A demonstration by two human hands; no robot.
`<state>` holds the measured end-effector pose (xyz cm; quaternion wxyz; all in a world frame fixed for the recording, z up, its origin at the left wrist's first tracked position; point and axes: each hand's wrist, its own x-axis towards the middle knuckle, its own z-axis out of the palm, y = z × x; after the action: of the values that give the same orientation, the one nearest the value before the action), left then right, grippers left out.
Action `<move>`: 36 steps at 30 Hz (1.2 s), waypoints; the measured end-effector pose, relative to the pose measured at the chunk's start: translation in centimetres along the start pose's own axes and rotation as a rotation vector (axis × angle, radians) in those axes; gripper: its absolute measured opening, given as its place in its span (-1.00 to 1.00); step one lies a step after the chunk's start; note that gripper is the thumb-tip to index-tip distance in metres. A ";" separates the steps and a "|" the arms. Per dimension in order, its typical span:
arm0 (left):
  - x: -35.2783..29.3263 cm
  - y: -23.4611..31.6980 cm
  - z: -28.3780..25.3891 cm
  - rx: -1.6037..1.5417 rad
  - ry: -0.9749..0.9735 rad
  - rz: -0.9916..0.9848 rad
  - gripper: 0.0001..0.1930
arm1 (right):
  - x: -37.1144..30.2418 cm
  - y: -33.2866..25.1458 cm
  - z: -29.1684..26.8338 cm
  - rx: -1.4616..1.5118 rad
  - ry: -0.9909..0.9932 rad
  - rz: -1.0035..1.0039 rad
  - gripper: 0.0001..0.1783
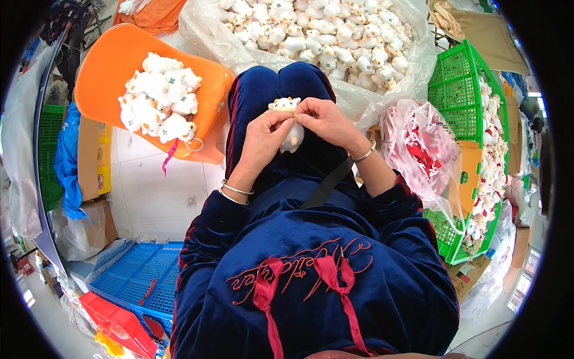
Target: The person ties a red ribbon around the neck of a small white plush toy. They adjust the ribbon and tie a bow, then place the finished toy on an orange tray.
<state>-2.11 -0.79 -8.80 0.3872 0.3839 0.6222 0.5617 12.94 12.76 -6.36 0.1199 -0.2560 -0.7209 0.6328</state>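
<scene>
A small white plush toy (292, 140) with yellowish-orange details on its head is held above my knees. My left hand (260, 142) is closed at the toy's left side, thumb and forefinger pinched at its neck. From the other side my right hand (332, 123) pinches at the same spot, and the fingertips of both hands nearly meet. Whether a thin thread or ribbon lies between the fingertips is too small to tell. The toy's head shows above my fingers and its rounded body hangs below them.
On my left, an orange stool (98, 84) carries a pile of white plush toys (158, 96). A large clear bag (200, 27) full of similar toys lies ahead. To the right are a plastic bag with red ribbons (421, 149) and green crates (457, 78). A blue crate (134, 272) sits at lower left.
</scene>
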 end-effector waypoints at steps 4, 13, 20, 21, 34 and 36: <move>0.0 0.2 0.1 -0.006 0.001 0.003 -0.83 | 0.0 0.3 -0.1 -0.026 -0.021 -0.004 -0.87; -0.1 -0.2 0.2 0.049 0.046 -0.033 -0.85 | -0.3 -1.9 -2.1 -0.099 0.033 0.292 -0.74; -0.1 0.1 0.2 0.039 0.026 -0.031 -0.83 | -0.2 -2.3 -2.3 -0.393 -0.011 0.209 -0.73; -0.1 0.1 0.1 0.038 0.019 -0.036 -0.83 | -0.2 -1.6 -2.3 -0.381 -0.008 0.155 -0.73; 0.0 -0.4 -0.8 0.091 -0.021 0.013 -0.87 | 1.0 -0.2 -1.3 -0.596 0.245 -0.177 -0.82; 0.1 -0.7 -1.0 0.112 -0.025 0.053 -0.88 | 0.3 -1.4 -1.1 -0.571 0.240 -0.196 -0.82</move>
<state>-3.14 -1.17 -9.48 0.3579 0.4281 0.6376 0.5312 12.91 13.74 -4.91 0.1875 -0.2814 -0.8713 0.3557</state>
